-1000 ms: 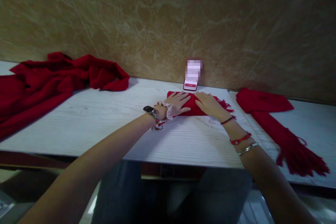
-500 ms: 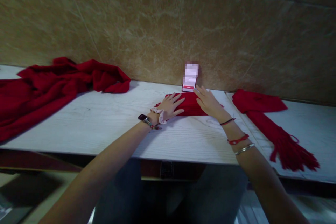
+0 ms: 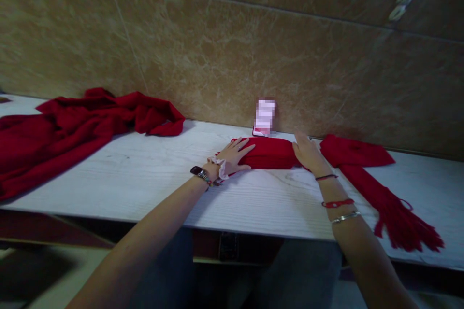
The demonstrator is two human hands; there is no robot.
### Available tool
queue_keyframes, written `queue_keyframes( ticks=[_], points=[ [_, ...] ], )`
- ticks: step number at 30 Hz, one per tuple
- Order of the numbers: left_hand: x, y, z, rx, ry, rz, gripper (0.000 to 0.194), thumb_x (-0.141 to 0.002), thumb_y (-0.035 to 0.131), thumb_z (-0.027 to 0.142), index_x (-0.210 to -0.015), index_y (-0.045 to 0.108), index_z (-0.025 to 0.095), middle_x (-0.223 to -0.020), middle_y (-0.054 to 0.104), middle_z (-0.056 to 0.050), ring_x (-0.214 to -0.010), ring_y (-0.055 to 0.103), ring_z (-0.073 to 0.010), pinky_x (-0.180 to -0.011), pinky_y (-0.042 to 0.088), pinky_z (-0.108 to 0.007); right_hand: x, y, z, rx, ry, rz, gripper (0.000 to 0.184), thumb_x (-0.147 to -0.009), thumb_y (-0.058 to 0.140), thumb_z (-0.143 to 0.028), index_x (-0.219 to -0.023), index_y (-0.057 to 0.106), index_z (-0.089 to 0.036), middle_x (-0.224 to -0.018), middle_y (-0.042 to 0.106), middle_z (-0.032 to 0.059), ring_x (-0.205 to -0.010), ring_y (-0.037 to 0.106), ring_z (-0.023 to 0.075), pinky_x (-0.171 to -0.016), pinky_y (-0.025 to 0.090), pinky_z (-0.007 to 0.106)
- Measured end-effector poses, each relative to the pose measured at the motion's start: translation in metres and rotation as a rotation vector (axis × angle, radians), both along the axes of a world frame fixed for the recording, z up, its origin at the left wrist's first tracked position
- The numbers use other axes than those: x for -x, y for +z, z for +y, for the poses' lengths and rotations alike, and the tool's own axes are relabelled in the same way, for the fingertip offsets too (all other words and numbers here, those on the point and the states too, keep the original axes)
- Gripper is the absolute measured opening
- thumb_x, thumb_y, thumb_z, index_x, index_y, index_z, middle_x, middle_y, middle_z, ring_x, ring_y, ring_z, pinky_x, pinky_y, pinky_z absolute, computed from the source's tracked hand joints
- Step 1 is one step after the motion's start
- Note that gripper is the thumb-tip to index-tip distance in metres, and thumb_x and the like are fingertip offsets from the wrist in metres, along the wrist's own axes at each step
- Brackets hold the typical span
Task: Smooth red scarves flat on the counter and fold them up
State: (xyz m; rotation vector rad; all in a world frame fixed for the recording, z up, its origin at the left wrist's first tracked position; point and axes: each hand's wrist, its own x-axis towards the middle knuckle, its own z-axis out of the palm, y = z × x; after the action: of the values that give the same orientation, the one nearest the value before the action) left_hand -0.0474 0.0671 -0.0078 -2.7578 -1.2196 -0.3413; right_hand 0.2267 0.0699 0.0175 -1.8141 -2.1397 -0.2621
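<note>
A folded red scarf [image 3: 271,153] lies on the white table in front of me. Flat on its left end rests my left hand [image 3: 234,155], fingers spread, with a ring and a scrunchie at the wrist. At the scarf's right end is my right hand [image 3: 305,152], its fingers stretched out and slightly blurred, the thumb against the cloth. This hand hides part of that end. Behind the scarf a phone [image 3: 264,118] with a lit screen leans on the wall.
On the left a large red cloth [image 3: 90,120] lies crumpled. Another red scarf [image 3: 362,152], partly folded, lies on the right with its fringe [image 3: 409,224] toward the front edge. The marbled wall [image 3: 203,48] bounds the back of the white table [image 3: 145,181].
My right hand has slid from the top of the folded scarf to its right end. My left hand stays on the left end. The view has tilted up slightly.
</note>
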Motion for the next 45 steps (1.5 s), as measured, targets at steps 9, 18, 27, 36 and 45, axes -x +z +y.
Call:
queue_keyframes(
  ticks=[9,18,27,36,45],
  points=[
    [0.0,0.005,-0.001,-0.023,0.0,0.035,0.075,-0.075,0.058,0.047,-0.136,0.026,0.019,-0.141,0.024,-0.012,-0.129,0.022,-0.0284,-0.104,0.022,-0.039,0.045,-0.009,-0.008,0.096,0.395,-0.116,0.05,-0.089,0.026,-0.041,-0.132,0.035,-0.017,-0.139,0.034,0.0095,-0.128,0.026,0.024,-0.101,0.022,0.051],
    [0.003,0.005,-0.002,-0.035,-0.018,0.011,0.072,-0.075,0.058,0.047,-0.135,0.028,0.019,-0.14,0.027,-0.011,-0.128,0.023,-0.0273,-0.104,0.023,-0.038,-0.006,-0.014,0.006,0.184,0.097,0.013,0.043,-0.088,0.027,-0.025,-0.126,0.043,-0.013,-0.13,0.046,0.0129,-0.119,0.042,0.0217,-0.098,0.033,0.042],
    [0.012,0.006,0.003,-0.042,0.037,-0.023,0.068,-0.077,0.057,0.042,-0.134,0.031,0.018,-0.138,0.03,-0.012,-0.126,0.028,-0.0259,-0.103,0.026,-0.038,0.027,-0.001,-0.003,-0.113,0.313,0.064,0.052,-0.088,0.028,-0.037,-0.134,0.031,-0.014,-0.141,0.029,0.0115,-0.131,0.018,0.0217,-0.103,0.022,0.044],
    [0.014,0.006,0.007,-0.061,0.058,-0.052,0.06,-0.081,0.05,0.044,-0.132,0.034,0.016,-0.132,0.039,-0.011,-0.118,0.041,-0.0233,-0.098,0.034,-0.035,0.031,-0.011,-0.007,0.173,0.37,-0.104,0.073,-0.075,0.05,-0.052,-0.136,0.025,-0.02,-0.142,0.026,0.0112,-0.129,0.021,0.0289,-0.1,0.023,0.054],
    [0.017,0.008,0.003,-0.112,-0.026,-0.003,0.071,-0.074,0.057,0.051,-0.134,0.029,0.024,-0.141,0.025,-0.009,-0.13,0.02,-0.0261,-0.104,0.019,-0.044,0.026,-0.006,-0.014,0.174,0.374,-0.129,0.091,-0.066,0.06,-0.052,-0.139,0.015,-0.02,-0.145,0.018,0.0129,-0.132,0.009,0.0331,-0.099,0.017,0.059]
  ],
)
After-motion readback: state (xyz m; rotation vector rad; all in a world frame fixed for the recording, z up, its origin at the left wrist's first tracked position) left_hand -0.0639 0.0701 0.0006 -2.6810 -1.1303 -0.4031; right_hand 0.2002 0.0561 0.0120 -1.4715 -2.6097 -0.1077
